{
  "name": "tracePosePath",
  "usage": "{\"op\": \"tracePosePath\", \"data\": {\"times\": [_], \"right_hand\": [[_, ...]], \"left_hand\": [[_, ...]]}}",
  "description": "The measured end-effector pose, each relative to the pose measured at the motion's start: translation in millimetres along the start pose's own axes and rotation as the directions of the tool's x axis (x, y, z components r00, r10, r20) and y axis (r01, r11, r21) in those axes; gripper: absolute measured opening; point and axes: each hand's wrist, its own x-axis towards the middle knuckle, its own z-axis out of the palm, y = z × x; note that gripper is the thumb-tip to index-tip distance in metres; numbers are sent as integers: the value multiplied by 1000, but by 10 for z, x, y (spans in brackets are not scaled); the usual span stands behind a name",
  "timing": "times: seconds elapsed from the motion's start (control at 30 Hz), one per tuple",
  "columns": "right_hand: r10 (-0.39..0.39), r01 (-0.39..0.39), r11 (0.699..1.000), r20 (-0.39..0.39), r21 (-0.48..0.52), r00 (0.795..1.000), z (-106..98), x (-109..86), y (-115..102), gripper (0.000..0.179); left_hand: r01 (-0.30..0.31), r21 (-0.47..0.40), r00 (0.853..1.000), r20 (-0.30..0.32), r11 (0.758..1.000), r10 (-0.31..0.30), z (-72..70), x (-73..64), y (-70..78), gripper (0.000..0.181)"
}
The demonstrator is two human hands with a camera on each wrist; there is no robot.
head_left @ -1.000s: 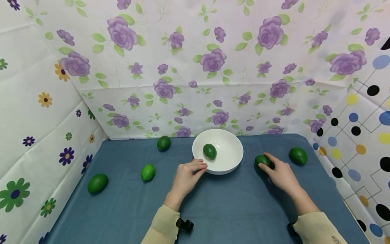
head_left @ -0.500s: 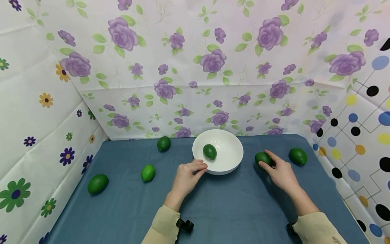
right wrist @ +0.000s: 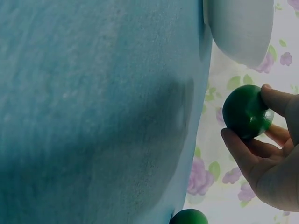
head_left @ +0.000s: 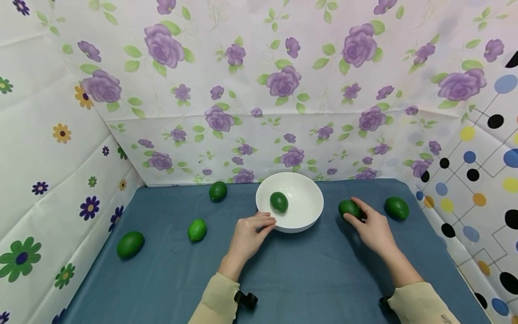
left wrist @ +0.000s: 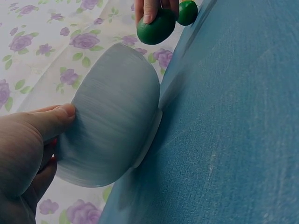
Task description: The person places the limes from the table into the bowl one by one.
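Note:
My left hand (head_left: 250,235) pinches the near-left rim of a white bowl (head_left: 303,202), thumb outside in the left wrist view. One green lime (head_left: 279,202) lies inside the bowl. To the bowl's right, my right hand (head_left: 375,230) holds another lime (head_left: 349,209) between thumb and fingers. That held lime (right wrist: 245,112) is raised off the cloth in the right wrist view, its shadow falling apart from it. The bowl (left wrist: 112,112) stands upright on the table, its foot touching the cloth.
Beyond my right hand sits a lime (head_left: 396,208). Left of the bowl are three more: one at the back (head_left: 218,191), a brighter lime (head_left: 197,230), and a lime near the left edge (head_left: 130,245). Patterned curtains surround the blue tablecloth (head_left: 307,279).
My right hand has raised its lime slightly off the cloth. My left hand stays on the bowl's rim, and the other limes lie where they were.

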Motion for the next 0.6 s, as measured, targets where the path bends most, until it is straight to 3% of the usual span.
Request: {"op": "tracePosePath", "data": {"times": [0.6], "right_hand": [[-16, 20, 998, -68, 61, 998, 11, 3, -90, 71]], "left_hand": [[-4, -1, 1000, -4, 1000, 4, 12, -9, -22, 16]]}}
